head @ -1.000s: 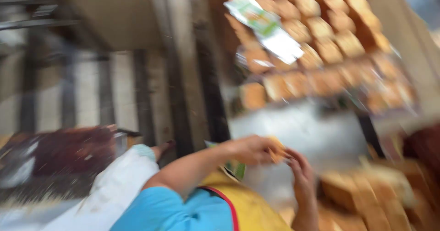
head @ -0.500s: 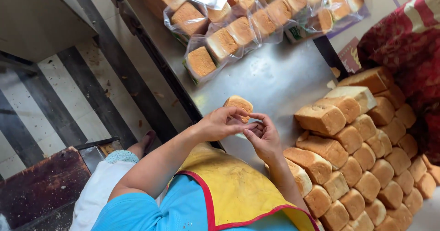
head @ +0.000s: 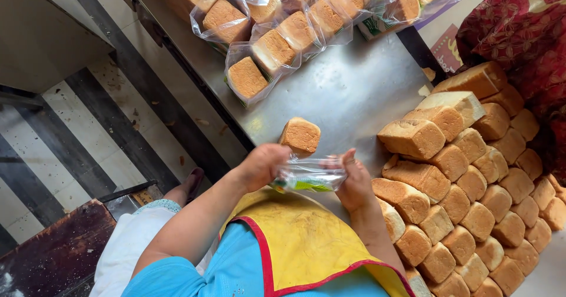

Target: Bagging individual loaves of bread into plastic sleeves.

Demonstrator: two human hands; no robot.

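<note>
My left hand (head: 262,166) and right hand (head: 354,182) hold a clear plastic bag (head: 309,176) stretched between them, green print showing along its lower edge. Left fingers are curled shut on the bag's left end; right thumb and fingers pinch its right end. The bag hangs just above the near edge of the steel table (head: 348,90), over my yellow apron (head: 306,244).

One bare loaf (head: 300,136) stands on the table at about 12 o'clock from the bag, just beyond my fingers. It sits nearest my left hand, off at its 1 o'clock; whether my knuckles touch it I cannot tell. It is not in the bag.

At 3 o'clock from my right hand, a big stack of unwrapped loaves (head: 466,185) runs in rows from the table's far right down to the frame's bottom edge, its nearest loaves close against my right wrist and forearm.

At 12 o'clock, well apart from my hands, bagged loaves (head: 274,49) lie in a row across the far side of the table, cut faces turned towards me.

At 9 o'clock, the floor (head: 71,132) is striped dark and light, with a dark wooden surface (head: 53,250) at 8 o'clock. Red patterned cloth (head: 519,31) fills the upper right.
</note>
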